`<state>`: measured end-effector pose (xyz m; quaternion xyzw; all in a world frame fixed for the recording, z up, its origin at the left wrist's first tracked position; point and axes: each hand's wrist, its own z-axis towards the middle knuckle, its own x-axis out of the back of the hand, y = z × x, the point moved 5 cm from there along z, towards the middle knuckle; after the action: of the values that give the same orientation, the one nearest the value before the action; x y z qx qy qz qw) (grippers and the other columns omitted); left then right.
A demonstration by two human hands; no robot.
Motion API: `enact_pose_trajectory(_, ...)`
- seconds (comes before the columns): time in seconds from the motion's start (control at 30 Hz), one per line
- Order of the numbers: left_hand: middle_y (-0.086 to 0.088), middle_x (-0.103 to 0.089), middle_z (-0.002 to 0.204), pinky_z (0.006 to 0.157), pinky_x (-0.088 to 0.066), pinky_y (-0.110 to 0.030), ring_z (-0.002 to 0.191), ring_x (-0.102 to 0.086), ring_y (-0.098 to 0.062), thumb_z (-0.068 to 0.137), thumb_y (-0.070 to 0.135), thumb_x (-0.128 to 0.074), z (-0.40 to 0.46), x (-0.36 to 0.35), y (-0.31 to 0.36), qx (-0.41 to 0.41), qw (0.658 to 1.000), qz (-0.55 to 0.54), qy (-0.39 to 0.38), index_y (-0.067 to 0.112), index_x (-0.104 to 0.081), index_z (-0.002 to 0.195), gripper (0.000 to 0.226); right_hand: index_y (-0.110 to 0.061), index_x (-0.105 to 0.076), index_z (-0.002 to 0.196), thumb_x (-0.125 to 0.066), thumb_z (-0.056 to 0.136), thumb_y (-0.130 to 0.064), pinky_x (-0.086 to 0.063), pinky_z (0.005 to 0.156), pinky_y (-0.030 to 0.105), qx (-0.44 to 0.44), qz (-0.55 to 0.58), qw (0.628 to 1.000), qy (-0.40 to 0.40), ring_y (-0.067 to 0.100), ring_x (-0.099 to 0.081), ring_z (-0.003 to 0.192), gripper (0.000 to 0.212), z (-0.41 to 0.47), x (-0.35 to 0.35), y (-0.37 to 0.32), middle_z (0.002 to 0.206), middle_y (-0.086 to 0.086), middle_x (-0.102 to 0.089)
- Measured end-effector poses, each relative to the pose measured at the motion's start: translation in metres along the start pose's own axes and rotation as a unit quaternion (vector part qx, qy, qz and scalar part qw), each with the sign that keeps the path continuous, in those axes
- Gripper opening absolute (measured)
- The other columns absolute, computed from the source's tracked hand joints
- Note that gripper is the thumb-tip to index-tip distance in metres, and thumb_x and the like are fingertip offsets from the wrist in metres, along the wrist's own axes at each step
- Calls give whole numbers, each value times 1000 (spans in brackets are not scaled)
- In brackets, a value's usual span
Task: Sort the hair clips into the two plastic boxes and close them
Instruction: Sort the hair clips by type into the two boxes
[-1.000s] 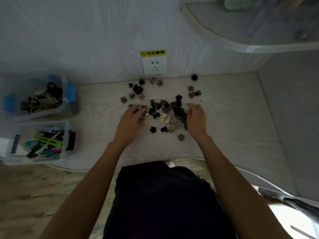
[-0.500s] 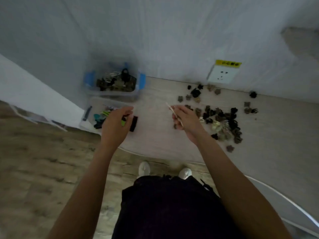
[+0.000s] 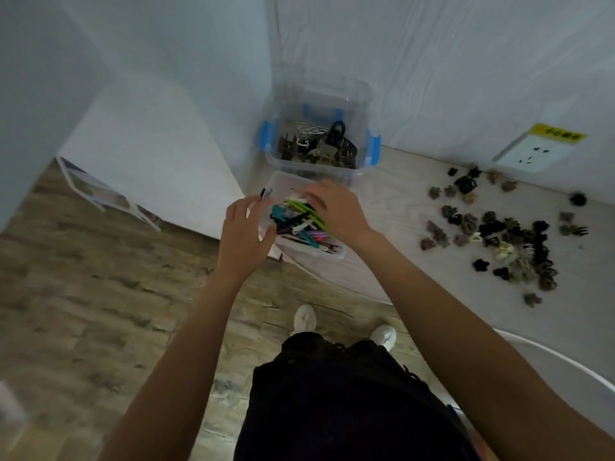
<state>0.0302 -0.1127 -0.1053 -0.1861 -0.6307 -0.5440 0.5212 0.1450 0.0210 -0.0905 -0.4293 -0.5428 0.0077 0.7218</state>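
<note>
Pale wooden bench [image 3: 392,207] | both hands moved from scattered dark claw clips [image 3: 506,234] to clear plastic box of coloured slide clips [image 3: 309,251] | left hand [image 3: 244,239] relaxed, empty | right hand [image 3: 332,207] grip unclear | sorting continues.

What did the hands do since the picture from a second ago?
Both hands left the pile of small dark claw clips and moved left to the near clear plastic box of colourful long clips. The right hand carried over a thin pale clip; it is hidden now. The left hand is at the box's left edge. The pile and the far blue-latched box stayed.
</note>
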Motion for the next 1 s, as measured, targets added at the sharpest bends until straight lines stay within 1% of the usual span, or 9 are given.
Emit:
enact_pose_trajectory(0.2, -13, -52, 125, 95, -42, -38, 115, -45, -32, 81, 27, -55, 8, -2, -1, -27, 1000, 1, -2, 14, -49, 125, 46, -20, -45, 131, -55, 89, -32, -45, 88, 41, -23, -158, 985, -63, 32, -49, 112, 45, 0, -12, -4, 127, 9, -49)
enact_pose_trajectory(0.37, -11, -54, 124, 95, -42, -38, 117, -46, -29, 81, 15, -62, 22, -5, 17, -90, 996, 12, -13, 15, -50, 123, 44, -18, -50, 128, -54, 91, -31, -40, 92, 39, -59, -116, 991, -3, 29, -43, 113, 39, -15, 21, 13, 126, 11, -49)
enact_pose_trajectory(0.5, -7, -46, 139, 110, -29, -44, 131, -38, -24, 90, 33, -42, 35, -22, 37, -137, 986, 30, -93, 14, -44, 133, 47, -17, -57, 119, -47, 93, -31, -39, 96, 41, -71, -111, 990, 57, 28, -50, 114, 32, -42, 47, 36, 123, 6, -58)
enact_pose_trajectory(0.6, -7, -34, 149, 116, -13, -43, 141, -21, -23, 96, 32, -39, 34, -45, 43, -128, 974, 65, -173, 10, -32, 141, 51, -19, -53, 126, -41, 94, -34, -27, 110, 45, -43, -152, 987, -16, 23, -38, 134, 38, -59, 34, 39, 135, 0, -53)
enact_pose_trajectory(0.67, -9, -37, 147, 115, -15, -38, 140, -24, -25, 97, 24, -42, 34, -48, 46, -137, 973, 47, -181, 7, -36, 139, 46, -21, -54, 127, -33, 93, -38, -20, 113, 48, 1, -199, 979, -48, 22, -33, 138, 42, -62, 22, 28, 137, -3, -52)
enact_pose_trajectory(0.73, -9, -44, 141, 112, -23, -36, 132, -36, -26, 95, 14, -44, 34, -45, 52, -155, 970, -2, -188, 8, -44, 134, 40, -19, -54, 126, -34, 93, -39, -18, 113, 51, 21, -236, 970, -63, 23, -36, 137, 43, -59, 10, 20, 134, -1, -55)
enact_pose_trajectory(0.83, -8, -48, 134, 102, -35, -30, 115, -52, -22, 91, 7, -49, 37, -33, 53, -137, 974, -52, -171, 10, -51, 127, 37, -18, -63, 115, -53, 89, -32, -20, 112, 53, -3, -275, 959, -62, 23, -44, 131, 32, -51, 2, 22, 126, 0, -62)
enact_pose_trajectory(0.93, -9, -52, 127, 100, -39, -35, 113, -51, -24, 87, 8, -55, 42, -19, 45, -112, 987, -21, -110, 9, -54, 124, 37, -18, -71, 92, -61, 78, -26, -36, 98, 41, -11, -328, 945, 2, 22, -58, 110, 19, -44, 6, 19, 105, -2, -69)
enact_pose_trajectory(1.0, -10, -57, 121, 97, -44, -39, 114, -49, -27, 82, 11, -59, 41, -11, 40, -128, 989, 19, -66, 9, -57, 119, 36, -14, -69, 92, -62, 76, -19, -38, 88, 34, -16, -307, 951, 32, 24, -60, 100, 19, -39, 9, 14, 98, 1, -69)
